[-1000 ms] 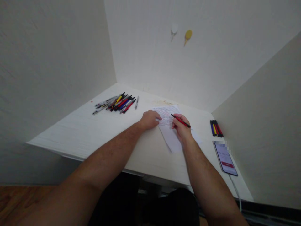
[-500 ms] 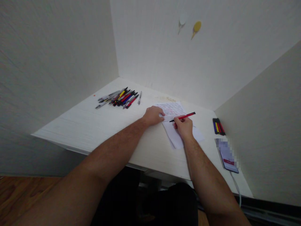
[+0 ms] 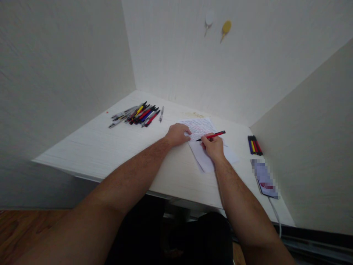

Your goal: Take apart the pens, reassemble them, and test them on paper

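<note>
My right hand point(image 3: 213, 146) is closed around a red pen point(image 3: 215, 135) with black ends, held at a slant. The pen's dark tip points left and meets the paper, or nearly so. Beneath lies a white sheet of paper point(image 3: 200, 127), its upper part covered in rows of scribbled marks, some reddish, and its lower part blank. My left hand point(image 3: 178, 134) rests on the sheet's left edge, thumb and fingers apart, with nothing in it. More white paper point(image 3: 231, 154) shows under and to the right of my right hand.
A heap of pens point(image 3: 142, 115) lies at the left on the white desk point(image 3: 116, 147), with a single clear pen point(image 3: 161, 114) beside it. Several pens point(image 3: 254, 145) sit in a row at the right. Below them is a phone point(image 3: 264, 180) with a white cable point(image 3: 275, 213). Walls enclose three sides.
The whole view has shifted slightly, so everything appears a little further left and up. My right hand still holds the red pen at the paper; my left hand stays on the sheet.
</note>
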